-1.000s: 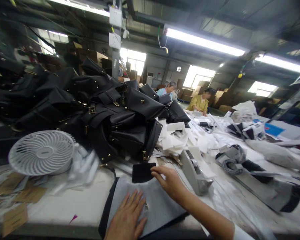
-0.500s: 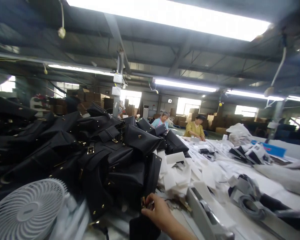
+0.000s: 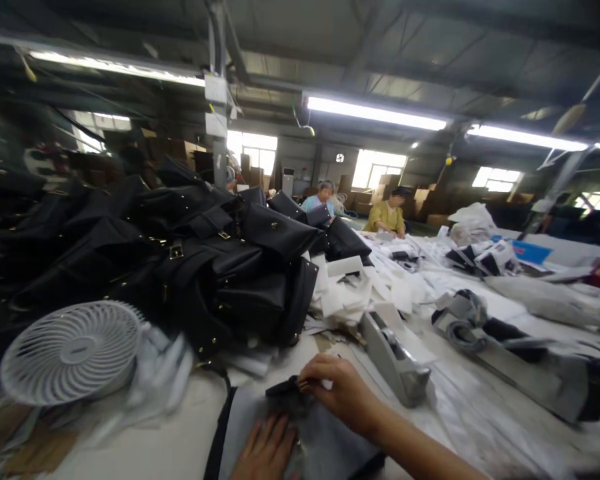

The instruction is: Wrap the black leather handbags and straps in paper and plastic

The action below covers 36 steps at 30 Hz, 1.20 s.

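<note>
A flat grey panel with black edges (image 3: 245, 407) lies on the table at the bottom centre. My left hand (image 3: 266, 450) is spread flat on it, fingers apart. Over its upper part is my right hand (image 3: 333, 387), its fingers pinched on a black strap with gold-coloured metal (image 3: 284, 387). The lower part of the panel is cut off by the frame and partly covered by my hands and forearm. Behind it rises a large pile of black bags (image 3: 250, 293) with gold-coloured fittings.
A white fan (image 3: 75, 353) and crumpled white gloves (image 3: 163, 373) are at left. A grey tape dispenser (image 3: 397, 360) stands right of my right hand, near white padding pieces (image 3: 345, 287). Farther right lies a grey-black device (image 3: 525, 360). Two people sit across the table.
The view has tilted down. My left hand has come into view on the grey panel. My right hand, still pinching the metal-fitted piece, now appears over the panel, away from the bag pile.
</note>
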### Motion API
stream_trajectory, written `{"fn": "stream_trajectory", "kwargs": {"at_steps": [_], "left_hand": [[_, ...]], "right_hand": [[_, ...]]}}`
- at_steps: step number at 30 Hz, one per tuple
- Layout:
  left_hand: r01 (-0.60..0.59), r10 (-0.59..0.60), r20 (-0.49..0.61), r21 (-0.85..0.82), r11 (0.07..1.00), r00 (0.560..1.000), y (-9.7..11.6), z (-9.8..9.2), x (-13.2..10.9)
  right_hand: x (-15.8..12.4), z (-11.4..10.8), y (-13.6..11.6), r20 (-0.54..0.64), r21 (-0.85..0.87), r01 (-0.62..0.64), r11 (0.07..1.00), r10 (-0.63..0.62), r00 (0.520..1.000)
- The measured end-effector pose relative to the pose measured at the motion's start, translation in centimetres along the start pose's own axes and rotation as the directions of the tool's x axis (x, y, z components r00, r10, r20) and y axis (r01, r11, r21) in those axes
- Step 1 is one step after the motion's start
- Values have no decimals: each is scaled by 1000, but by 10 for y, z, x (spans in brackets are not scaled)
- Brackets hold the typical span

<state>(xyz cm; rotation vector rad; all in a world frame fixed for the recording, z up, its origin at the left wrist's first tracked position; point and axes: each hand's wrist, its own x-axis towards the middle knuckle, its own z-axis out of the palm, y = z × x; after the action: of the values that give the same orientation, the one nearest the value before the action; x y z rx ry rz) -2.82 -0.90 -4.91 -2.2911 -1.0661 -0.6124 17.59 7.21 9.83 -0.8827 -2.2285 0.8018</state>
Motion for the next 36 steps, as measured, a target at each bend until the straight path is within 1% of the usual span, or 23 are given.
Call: {"fn": "stream_trajectory", "kwargs": {"at_steps": [1,3,5,7,10,13,16,19,22,25,30,33,36], "left_hand": [[5,-5,14,8,1000,1000,0,-7,2],[63,-64,47,17,998,997,3,-22,9],[112,-112,57,5,994,992,7,-35,16],[165,-163,78,-24,986,984,12,-44,19],[232,-223,123,-69,970,967,17,-47,18],[259,-245,125,-105,960,961,18,-44,15],[281,-268,99,-142,949,958,19,-41,13],[293,-288,55,-167,942,956,19,-38,10],[322,-325,13,-187,928,946,21,-34,6],[353,-367,-24,-224,909,930,23,-33,3],[407,-401,81,-262,875,913,24,-41,5],[361,-348,97,-285,888,932,22,-45,7],[314,-297,104,-297,902,949,20,-47,10]], "right_hand": [[-11,1,0,7,0,47,999,-47,999],[-32,7,2,18,-30,106,994,-106,994],[-46,17,7,40,-105,147,984,-144,989],[-55,27,12,84,-203,183,962,-170,982],[-60,35,16,193,-325,242,914,-186,963],[-63,36,18,276,-352,261,899,-167,947],[-65,36,17,301,-277,229,933,-143,943],[-65,34,12,266,-200,149,968,-93,960],[-63,34,7,216,-194,50,980,-7,976],[-62,35,8,210,-201,-19,979,62,976],[-60,37,12,239,-236,-73,969,130,962],[-54,36,10,272,-294,-69,953,153,950],[-47,33,5,310,-356,-91,930,210,928]]}}
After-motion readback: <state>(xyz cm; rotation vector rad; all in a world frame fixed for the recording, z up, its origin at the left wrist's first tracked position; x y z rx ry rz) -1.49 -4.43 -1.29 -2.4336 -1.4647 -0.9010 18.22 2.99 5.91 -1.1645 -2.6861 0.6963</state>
